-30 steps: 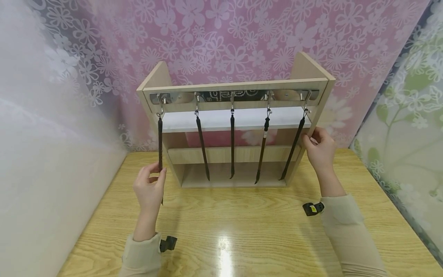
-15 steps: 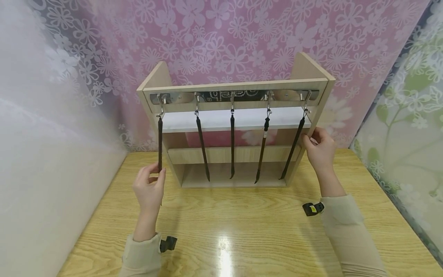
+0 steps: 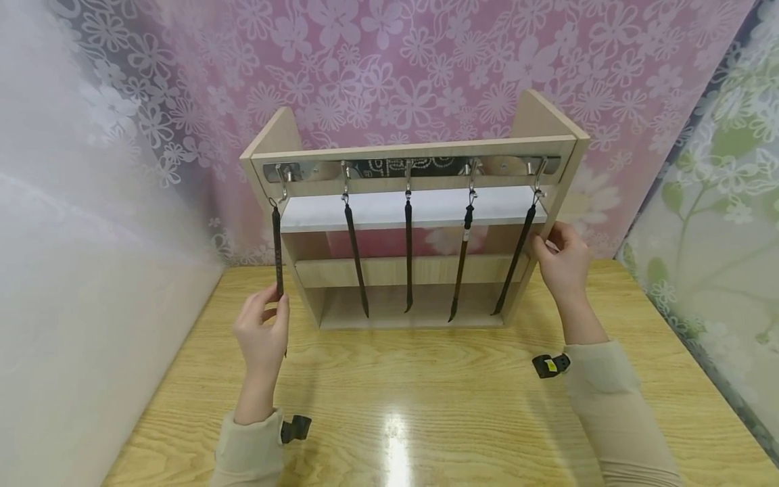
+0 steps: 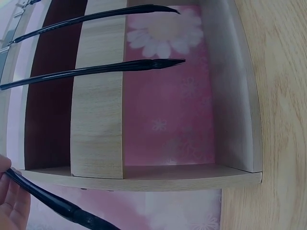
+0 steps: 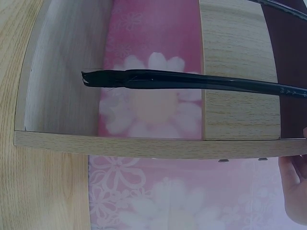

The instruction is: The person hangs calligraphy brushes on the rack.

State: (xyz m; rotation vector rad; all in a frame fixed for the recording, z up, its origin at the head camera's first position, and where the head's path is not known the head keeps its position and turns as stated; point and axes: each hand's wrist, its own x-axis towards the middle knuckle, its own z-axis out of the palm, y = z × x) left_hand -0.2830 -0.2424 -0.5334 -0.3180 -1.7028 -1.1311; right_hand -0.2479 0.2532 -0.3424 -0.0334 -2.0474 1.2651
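My left hand [image 3: 260, 331] pinches a dark calligraphy brush [image 3: 278, 250] between thumb and fingers at the left of a wooden rack. The brush hangs tip down. Its top loop [image 3: 273, 201] lies just left of the leftmost hook [image 3: 283, 193]; whether they touch I cannot tell. In the left wrist view the held brush [image 4: 60, 205] slants past the rack's side, its tip cut off. My right hand [image 3: 564, 264] grips the rack's right side panel [image 3: 562, 186]. Close by hangs another brush [image 3: 515, 260], shown larger in the right wrist view as a dark brush [image 5: 177, 80] with splayed bristles.
Several metal hooks line a shiny strip [image 3: 505, 167] on the rack's top board. More brushes hang there, among them a middle brush [image 3: 409, 257] and a brown-handled brush [image 3: 460, 270]. The rack has a white shelf [image 3: 377, 210] and stands on a wooden table [image 3: 389, 392] before flowered cloth.
The held brush's top loop has shifted left from under the leftmost hook to beside it, and the brush now leans slightly left. My right hand has stayed in place.
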